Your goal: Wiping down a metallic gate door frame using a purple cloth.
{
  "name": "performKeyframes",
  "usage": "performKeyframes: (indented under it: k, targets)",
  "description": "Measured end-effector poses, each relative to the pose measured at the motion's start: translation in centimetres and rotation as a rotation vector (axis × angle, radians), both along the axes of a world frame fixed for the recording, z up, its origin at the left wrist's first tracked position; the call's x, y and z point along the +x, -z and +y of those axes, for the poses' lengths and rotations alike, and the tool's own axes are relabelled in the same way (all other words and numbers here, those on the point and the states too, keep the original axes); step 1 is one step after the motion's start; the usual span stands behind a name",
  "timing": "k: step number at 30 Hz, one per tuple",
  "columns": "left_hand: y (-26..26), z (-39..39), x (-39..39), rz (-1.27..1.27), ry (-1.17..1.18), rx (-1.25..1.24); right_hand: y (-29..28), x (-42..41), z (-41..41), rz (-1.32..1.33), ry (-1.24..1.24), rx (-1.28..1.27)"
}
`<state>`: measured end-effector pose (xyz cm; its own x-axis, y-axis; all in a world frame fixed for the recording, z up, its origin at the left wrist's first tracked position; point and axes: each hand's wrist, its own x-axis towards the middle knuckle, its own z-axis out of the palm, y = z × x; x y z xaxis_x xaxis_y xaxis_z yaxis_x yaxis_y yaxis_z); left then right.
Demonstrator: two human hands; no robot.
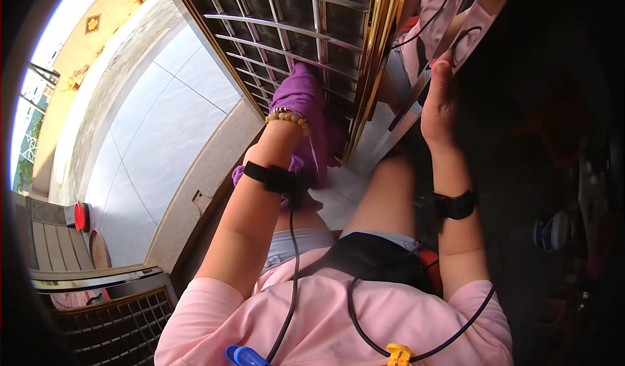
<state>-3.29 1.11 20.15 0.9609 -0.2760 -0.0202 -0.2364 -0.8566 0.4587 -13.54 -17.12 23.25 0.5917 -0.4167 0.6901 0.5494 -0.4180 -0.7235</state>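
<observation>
A purple cloth [300, 90] covers my left hand [293, 102], whose fingers are hidden in its folds. That hand presses the cloth against the metal grille [283, 22] of a door with a dark backing. Part of the cloth hangs down past my wrist towards my legs. Over to the right, my right hand [438, 105] is at the edge of a shiny, mirror-like door panel [407, 80]. Its thumb lies along that edge, and the other fingers are mostly out of sight. The panel reflects a pink shirt and a cable.
A gold-coloured door frame [373, 68] runs beside the grille. Below left lies a stone threshold [195, 190] with pale floor tiles [141, 136] beyond. A second grille door [117, 332] stands lower left, near a red round object [81, 216]. Black cables [295, 278] cross my shirt.
</observation>
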Motion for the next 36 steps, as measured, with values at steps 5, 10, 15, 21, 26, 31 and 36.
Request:
performKeyframes:
  k: [5,10,15,21,26,31,36]
  targets:
    - [2.2,2.1,1.9,-0.306,0.649,-0.135,0.3,1.1,-0.3,-0.092,-0.1,-0.012]
    - [-0.5,0.8,-2.6,0.257,0.414,-0.896,-0.3,0.1,0.3,-0.044,0.003,-0.046]
    - [1.8,3.0,-1.4,-0.244,0.437,-0.326,0.4,0.3,-0.1,-0.074,-0.028,-0.04]
    - [3.0,2.2,1.5,-0.035,0.532,-0.503,0.2,0.6,-0.7,-0.022,-0.036,-0.105]
    - [2.8,1.6,-0.1,0.178,0.304,-0.758,0.1,0.5,0.0,-0.103,-0.051,-0.047]
    - [0.8,0.6,-3.1,0.804,-0.379,-1.272,-0.4,-0.5,-0.4,-0.024,-0.073,-0.116]
    - [9.0,1.5,-3.8,0.299,-0.183,-0.698,-0.1,0.9,0.2,-0.165,-0.085,-0.035]
